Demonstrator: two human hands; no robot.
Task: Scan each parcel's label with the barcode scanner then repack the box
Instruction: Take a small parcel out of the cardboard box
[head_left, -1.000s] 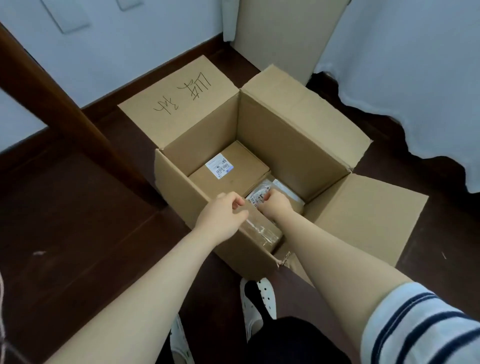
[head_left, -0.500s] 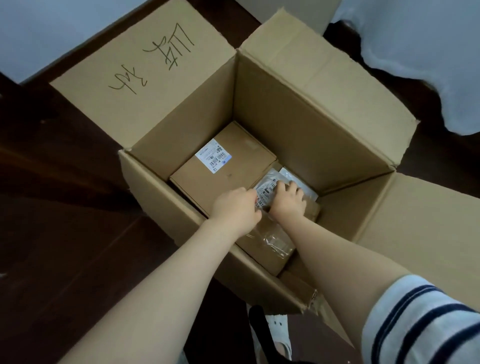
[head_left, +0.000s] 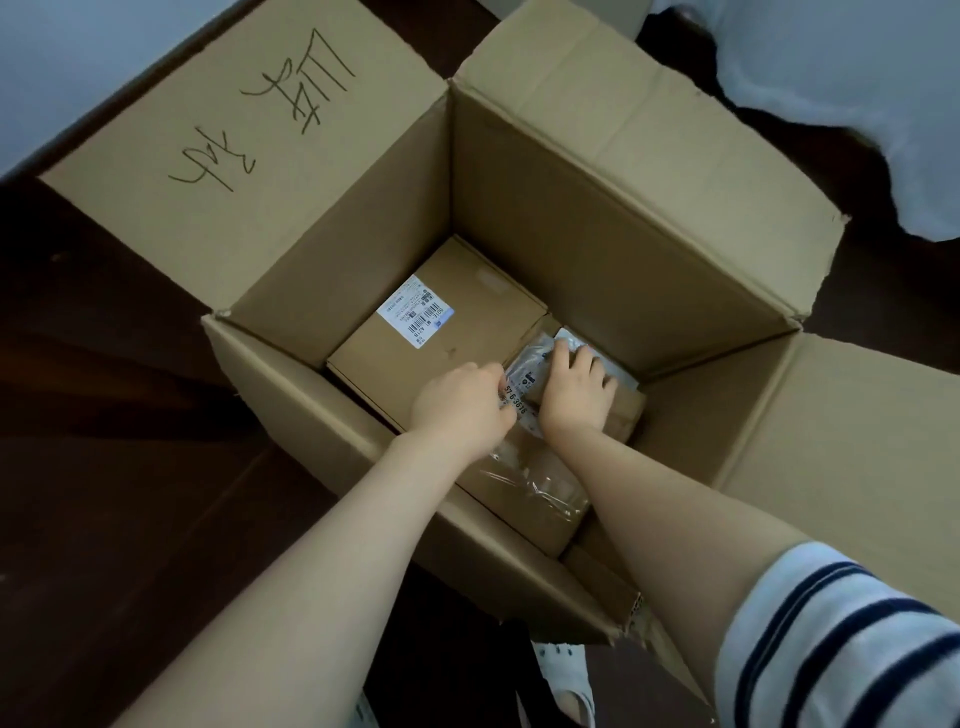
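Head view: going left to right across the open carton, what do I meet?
Handwritten flap → white shipping label → left hand → right hand, both on the taped parcel → plain flap.
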